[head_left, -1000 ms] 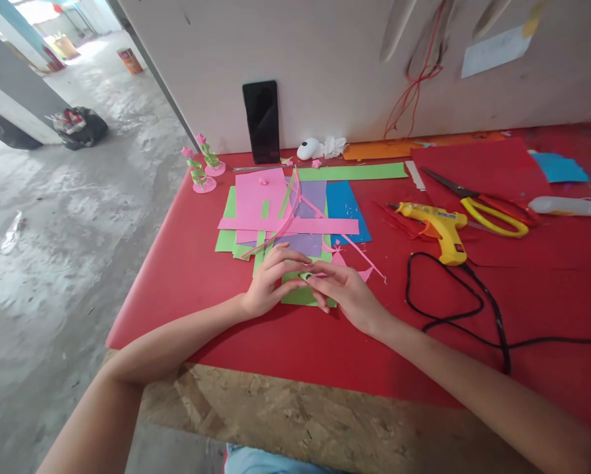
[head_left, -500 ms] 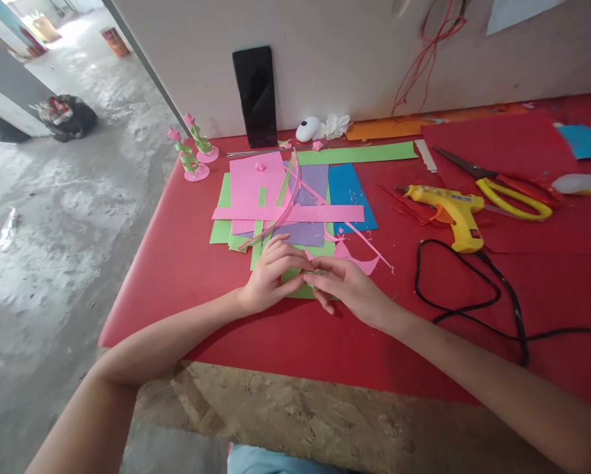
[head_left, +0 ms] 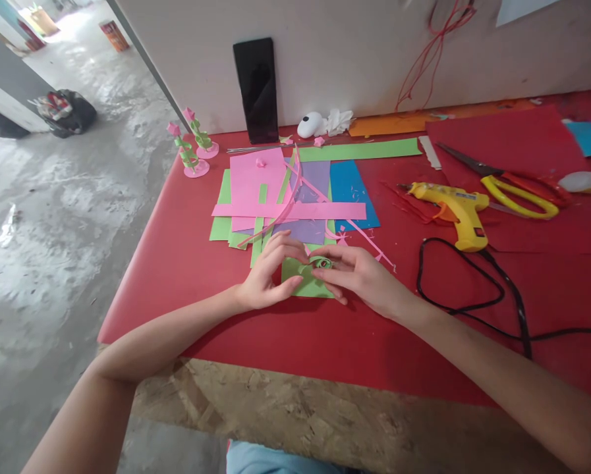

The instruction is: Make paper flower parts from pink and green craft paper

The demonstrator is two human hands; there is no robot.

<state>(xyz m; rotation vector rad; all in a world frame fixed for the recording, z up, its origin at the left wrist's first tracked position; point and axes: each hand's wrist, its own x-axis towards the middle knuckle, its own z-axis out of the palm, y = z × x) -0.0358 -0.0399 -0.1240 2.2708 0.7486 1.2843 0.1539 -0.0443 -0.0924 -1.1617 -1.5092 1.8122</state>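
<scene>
Between the fingers of my right hand [head_left: 367, 276] is a coiled green paper strip [head_left: 323, 263], curled into a loose spiral. My left hand [head_left: 274, 273] is just to its left, thumb and fingers apart with a gap between them. Below both hands lies a green paper sheet [head_left: 295, 284]. Ahead of them spreads a pile of pink paper [head_left: 255, 178], a purple sheet [head_left: 317, 181], a blue sheet [head_left: 349, 187] and a long pink strip [head_left: 325, 211]. Two small paper flowers [head_left: 190, 158] with pink heads and green spiral stems stand at the table's back left corner.
A yellow glue gun [head_left: 456, 207] with a black cord [head_left: 510, 296] lies to the right, beside scissors [head_left: 503, 191]. A black phone [head_left: 256, 92] leans on the wall near a white rounded object [head_left: 311, 125]. The red table [head_left: 167, 276] ends at the left.
My hands have moved apart slightly. My left thumb and fingers have opened away from the right hand, and the green coil now shows in my right fingers. The view shifted a little.
</scene>
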